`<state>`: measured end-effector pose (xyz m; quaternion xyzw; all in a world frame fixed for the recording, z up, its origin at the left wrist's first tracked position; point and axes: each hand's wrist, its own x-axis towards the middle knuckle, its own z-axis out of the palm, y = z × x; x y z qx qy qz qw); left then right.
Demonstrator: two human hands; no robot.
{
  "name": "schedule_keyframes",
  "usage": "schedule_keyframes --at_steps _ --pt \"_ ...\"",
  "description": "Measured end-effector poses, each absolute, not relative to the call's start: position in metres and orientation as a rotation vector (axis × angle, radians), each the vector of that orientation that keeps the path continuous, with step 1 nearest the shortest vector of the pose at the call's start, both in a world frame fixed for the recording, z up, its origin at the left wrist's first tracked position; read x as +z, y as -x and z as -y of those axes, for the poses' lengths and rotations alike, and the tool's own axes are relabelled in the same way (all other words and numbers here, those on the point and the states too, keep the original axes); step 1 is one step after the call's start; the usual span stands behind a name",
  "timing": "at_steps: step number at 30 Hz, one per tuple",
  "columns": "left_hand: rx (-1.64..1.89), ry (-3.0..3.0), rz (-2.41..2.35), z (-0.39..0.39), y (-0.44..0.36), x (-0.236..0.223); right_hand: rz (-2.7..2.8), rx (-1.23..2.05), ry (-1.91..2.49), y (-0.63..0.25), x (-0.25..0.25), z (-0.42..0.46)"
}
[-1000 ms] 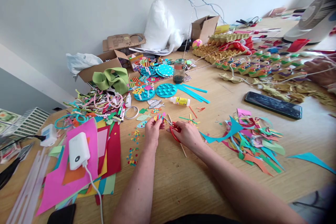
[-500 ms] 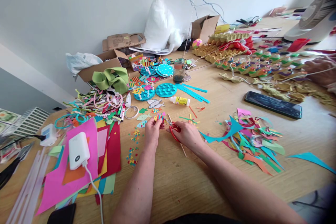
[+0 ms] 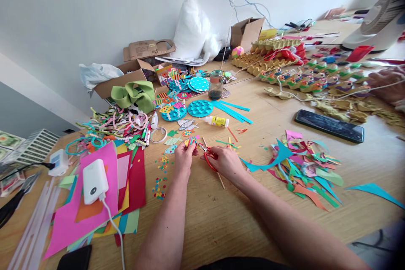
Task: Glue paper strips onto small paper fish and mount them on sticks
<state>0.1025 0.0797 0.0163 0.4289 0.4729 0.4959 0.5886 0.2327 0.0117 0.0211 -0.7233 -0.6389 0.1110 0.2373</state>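
Observation:
Between the fingertips of my left hand (image 3: 184, 157) is a small colourful paper fish (image 3: 190, 140), pinched and partly covered. My right hand (image 3: 228, 161) is closed around red-handled scissors (image 3: 209, 159), their blades pointing left toward the fish. A thin wooden stick (image 3: 220, 180) lies on the table under the scissors. Just beyond my left hand are several cut paper fish, among them a light-blue one (image 3: 171, 149). A glue bottle (image 3: 218, 122) with a yellow label lies on its side farther back. Small paper dots (image 3: 159, 188) are scattered left of my left forearm.
Paper scraps (image 3: 308, 168) are heaped on the right, near a black phone (image 3: 329, 125). Coloured sheets (image 3: 131, 181) with a white power bank (image 3: 95, 182) lie on the left. A jar of dark liquid (image 3: 216, 85) stands behind. Another person's hand (image 3: 386, 84) is by the egg cartons (image 3: 268, 65).
The paper fish and the scissors' blades have shifted very slightly at my fingertips. Both hands stay in nearly the same place, and the rest looks unchanged.

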Motion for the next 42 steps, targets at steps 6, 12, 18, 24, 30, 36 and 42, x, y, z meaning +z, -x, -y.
schedule_keyframes --at_steps 6,12,18,24,30,36,42 --pt "1.152 -0.981 -1.111 -0.0793 -0.1030 0.0174 1.767 0.250 1.983 -0.2328 0.0194 -0.0119" --pt "1.149 -0.974 -1.108 -0.0796 -0.1030 0.0172 1.774 0.252 1.994 -0.2334 0.0204 -0.0121" --pt "1.142 -0.968 -1.110 -0.0794 -0.1027 0.0179 1.768 0.261 2.003 -0.2333 0.0213 -0.0121" --pt "1.147 -0.968 -1.109 -0.0793 -0.1027 0.0174 1.782 0.247 1.978 -0.2334 0.0203 -0.0115" --pt "1.145 -0.955 -1.102 -0.0803 -0.1023 0.0159 1.781 0.247 1.975 -0.2338 0.0199 -0.0121" --pt "1.140 -0.934 -1.100 -0.0805 -0.1019 0.0159 1.773 0.270 1.985 -0.2335 0.0221 -0.0118" --pt "1.135 -0.932 -1.112 -0.0805 -0.1021 0.0172 1.791 0.271 1.973 -0.2334 0.0219 -0.0116"
